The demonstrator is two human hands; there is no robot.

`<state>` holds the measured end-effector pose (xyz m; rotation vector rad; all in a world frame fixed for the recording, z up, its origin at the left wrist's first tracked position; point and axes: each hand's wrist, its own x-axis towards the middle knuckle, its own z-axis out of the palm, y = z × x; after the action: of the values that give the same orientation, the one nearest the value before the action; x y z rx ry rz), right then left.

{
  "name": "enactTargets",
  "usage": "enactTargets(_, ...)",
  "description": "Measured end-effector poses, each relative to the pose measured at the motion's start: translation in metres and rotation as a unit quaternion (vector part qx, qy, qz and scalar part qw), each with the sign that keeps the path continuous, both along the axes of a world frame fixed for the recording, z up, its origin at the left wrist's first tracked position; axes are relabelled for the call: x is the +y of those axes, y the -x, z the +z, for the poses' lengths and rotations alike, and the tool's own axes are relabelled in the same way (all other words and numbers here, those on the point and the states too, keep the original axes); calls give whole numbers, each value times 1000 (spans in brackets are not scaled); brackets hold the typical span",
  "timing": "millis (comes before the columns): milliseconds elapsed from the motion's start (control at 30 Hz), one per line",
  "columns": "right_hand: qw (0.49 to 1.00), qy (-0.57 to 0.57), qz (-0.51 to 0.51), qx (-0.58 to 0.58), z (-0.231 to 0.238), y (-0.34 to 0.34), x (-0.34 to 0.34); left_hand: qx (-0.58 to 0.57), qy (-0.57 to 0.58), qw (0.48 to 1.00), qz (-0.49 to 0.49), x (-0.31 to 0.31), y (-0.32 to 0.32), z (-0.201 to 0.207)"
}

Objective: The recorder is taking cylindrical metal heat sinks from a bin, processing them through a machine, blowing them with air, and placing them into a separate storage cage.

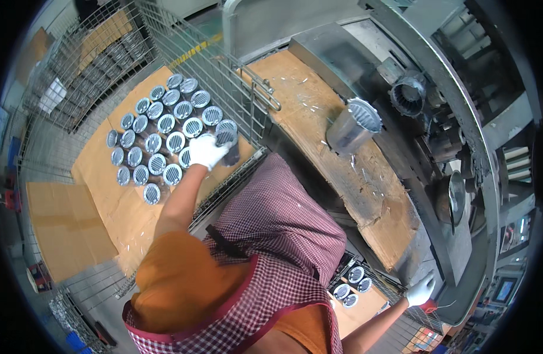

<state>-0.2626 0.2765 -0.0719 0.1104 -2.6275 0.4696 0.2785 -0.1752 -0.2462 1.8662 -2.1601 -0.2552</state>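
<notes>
From the head view, my left hand (206,151), gloved white, is closing around a finned metal cylinder (226,141) at the three o'clock edge of the packed cylinders (159,137) in the wire cage (224,71). At five o'clock, my right hand (421,290) is resting on the machine's edge (454,253); I cannot tell its grip. Another cylinder (354,125) is standing on the cardboard-topped bench (318,100) at one o'clock.

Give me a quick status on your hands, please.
Left hand grips a ribbed grey metal cylinder beside the rows in the wire crate. Right hand rests on the machine edge.
</notes>
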Motion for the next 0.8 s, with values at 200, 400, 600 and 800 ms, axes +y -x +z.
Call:
enactTargets(200,1000,10,-7,6,-2,0,-2,12,322,942,-93,23,-18,160)
enactTargets(400,999,40,7,18,0,-6,-1,-55,486,836,-250,-11,46,318)
enactTargets(600,997,23,44,58,-11,3,3,-258,280,854,-353,-75,145,346)
enactTargets(800,994,49,50,79,-8,-3,-5,-355,199,735,-542,-91,191,253)
